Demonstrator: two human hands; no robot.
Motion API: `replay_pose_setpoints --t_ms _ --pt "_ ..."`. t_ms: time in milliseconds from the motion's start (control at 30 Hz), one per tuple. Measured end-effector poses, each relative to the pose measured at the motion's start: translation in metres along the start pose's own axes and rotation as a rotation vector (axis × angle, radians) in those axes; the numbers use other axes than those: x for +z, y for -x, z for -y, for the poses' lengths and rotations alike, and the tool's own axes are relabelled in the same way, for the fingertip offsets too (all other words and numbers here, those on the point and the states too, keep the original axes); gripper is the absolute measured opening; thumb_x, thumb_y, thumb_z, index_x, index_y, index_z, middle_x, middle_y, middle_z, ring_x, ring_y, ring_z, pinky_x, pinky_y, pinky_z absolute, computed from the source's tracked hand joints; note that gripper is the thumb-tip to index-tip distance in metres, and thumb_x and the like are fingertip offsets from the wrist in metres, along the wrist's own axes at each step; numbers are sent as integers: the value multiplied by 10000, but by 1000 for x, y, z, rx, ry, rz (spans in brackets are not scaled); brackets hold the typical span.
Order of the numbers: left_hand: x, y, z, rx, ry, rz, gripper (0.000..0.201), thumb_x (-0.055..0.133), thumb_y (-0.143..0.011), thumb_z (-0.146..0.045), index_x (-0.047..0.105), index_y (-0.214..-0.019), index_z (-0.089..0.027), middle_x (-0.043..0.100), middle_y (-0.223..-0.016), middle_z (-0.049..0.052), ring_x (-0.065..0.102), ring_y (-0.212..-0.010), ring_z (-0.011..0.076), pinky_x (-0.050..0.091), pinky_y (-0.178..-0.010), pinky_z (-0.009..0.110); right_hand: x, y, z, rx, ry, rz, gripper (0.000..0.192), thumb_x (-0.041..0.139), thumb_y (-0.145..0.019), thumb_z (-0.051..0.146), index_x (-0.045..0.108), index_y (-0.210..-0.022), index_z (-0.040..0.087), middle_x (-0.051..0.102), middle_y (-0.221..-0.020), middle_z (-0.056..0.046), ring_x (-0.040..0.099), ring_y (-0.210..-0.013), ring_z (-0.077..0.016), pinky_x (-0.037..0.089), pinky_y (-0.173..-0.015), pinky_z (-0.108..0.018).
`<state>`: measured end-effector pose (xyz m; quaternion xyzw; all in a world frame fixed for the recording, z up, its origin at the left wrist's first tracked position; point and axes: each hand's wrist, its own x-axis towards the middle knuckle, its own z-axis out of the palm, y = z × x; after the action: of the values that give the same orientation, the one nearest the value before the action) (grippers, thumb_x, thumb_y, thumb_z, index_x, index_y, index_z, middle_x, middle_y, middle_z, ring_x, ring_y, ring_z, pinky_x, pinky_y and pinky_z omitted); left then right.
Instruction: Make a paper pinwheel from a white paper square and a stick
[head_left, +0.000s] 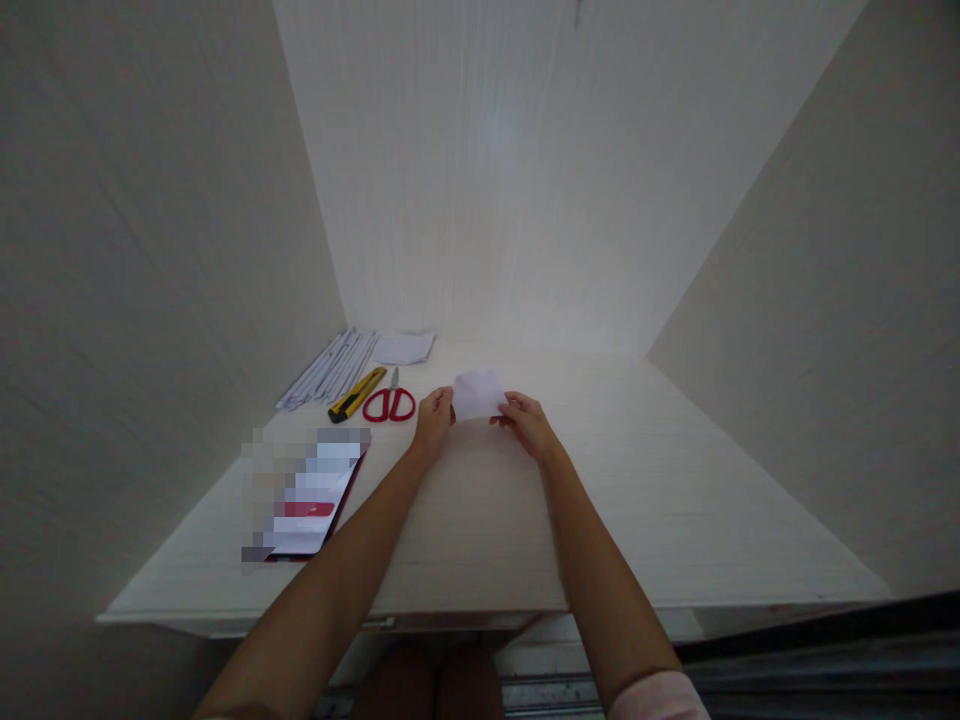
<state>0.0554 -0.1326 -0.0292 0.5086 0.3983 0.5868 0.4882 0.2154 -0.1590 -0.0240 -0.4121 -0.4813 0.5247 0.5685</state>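
Note:
A small white piece of paper (478, 394) is held up between my two hands, just above the desk. My left hand (436, 415) pinches its left edge, fingers closed. On the opposite side, my right hand (525, 420) grips the right edge between thumb and fingers. Whether the sheet is folded I cannot tell. Close to my left hand lie scissors (389, 402) with red handles, blades pointing away from me. Beside them rests a yellow and black utility knife (358, 395).
A fanned row of white paper strips (330, 370) lies at the back left, with a flat stack of paper (404, 348) next to it. A phone or tablet (311, 500), partly blurred, sits at the left front. Walls enclose the white desk (660, 500) on three sides.

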Motion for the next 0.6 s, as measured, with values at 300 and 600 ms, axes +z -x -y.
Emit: replay_pose_setpoints --t_ms 300,600 --pt "4 0 -1 -121 222 -145 377 436 -701 -202 410 -1076 -174 542 -695 -12 514 -530 80 405 -499 189 3 2 6 -49 71 90 229 594 -636 286 542 -813 150 606 -652 -6 561 -538 -100 364 -502 -222" --pt "7 2 -2 -106 114 -12 327 523 -673 -254 463 -978 -155 528 -616 -26 501 -511 102 385 -485 205 6 8 23 -128 456 105 245 536 -705 338 576 -844 141 573 -574 -8 514 -492 -112 348 -472 -240"
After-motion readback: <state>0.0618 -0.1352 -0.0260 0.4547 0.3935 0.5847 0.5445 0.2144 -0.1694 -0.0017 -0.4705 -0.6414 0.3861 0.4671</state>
